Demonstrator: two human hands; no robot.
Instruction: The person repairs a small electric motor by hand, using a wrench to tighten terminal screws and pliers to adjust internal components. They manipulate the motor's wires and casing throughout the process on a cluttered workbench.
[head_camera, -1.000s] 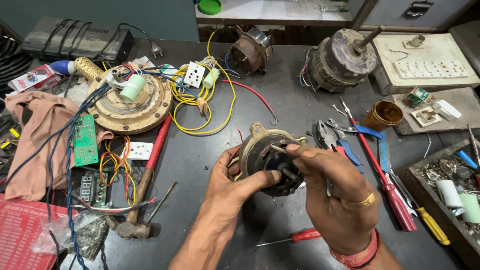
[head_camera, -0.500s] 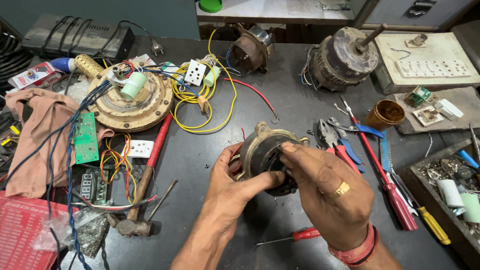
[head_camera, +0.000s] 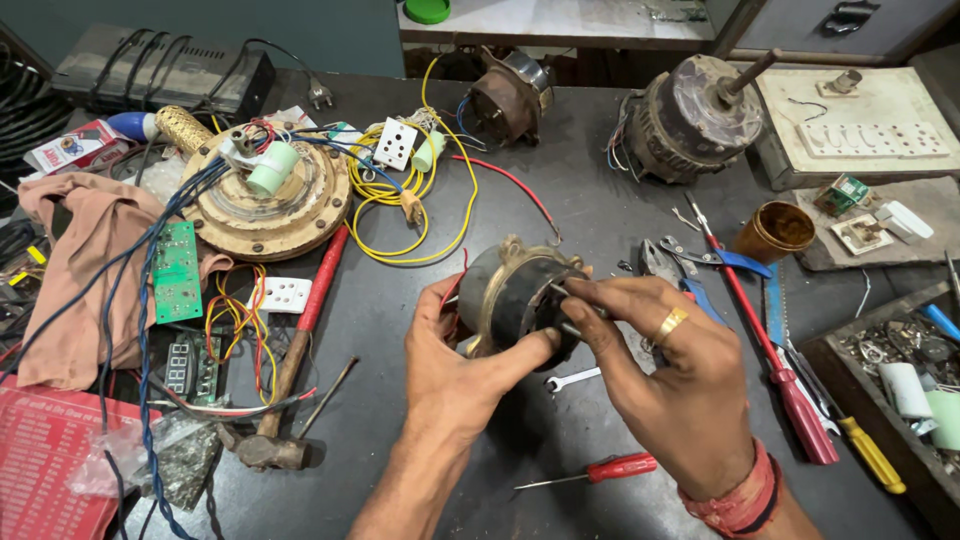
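Held above the dark bench (head_camera: 600, 215), near its middle: a small round motor with a dark body and a brass-coloured end frame (head_camera: 512, 298). Cupped from below and from the side by the left hand (head_camera: 462, 368), fingers curled part-way round the casing, thumb pressed up against the front face. Gripped at its open face by the right hand (head_camera: 672, 368), fingers bent close together, fingertips (head_camera: 578, 291) pinching at the short metal shaft in the centre; gold ring on one finger, red band at the wrist. Neither hand spread flat, both closed to a loose, working grasp on the motor.

Just below the motor, flat on the bench: a small silver spanner (head_camera: 571, 379). Further below it, near the right forearm: a red-handled screwdriver (head_camera: 597, 470). Right of the motor: blue-handled pliers (head_camera: 700, 262), a long red-handled screwdriver (head_camera: 770, 350) and a yellow-handled screwdriver (head_camera: 868, 452). Beyond these, a small round brown tub (head_camera: 775, 230). Left of the motor: a wooden hammer with a red-wrapped shaft (head_camera: 300, 335), a white socket plate (head_camera: 283, 294) and a tangle of yellow wire (head_camera: 400, 200). Further left, a large round brass-coloured fan housing (head_camera: 265, 205) and a green circuit board (head_camera: 176, 272). Above the motor, well apart: a big grey motor with a projecting shaft (head_camera: 690, 120).
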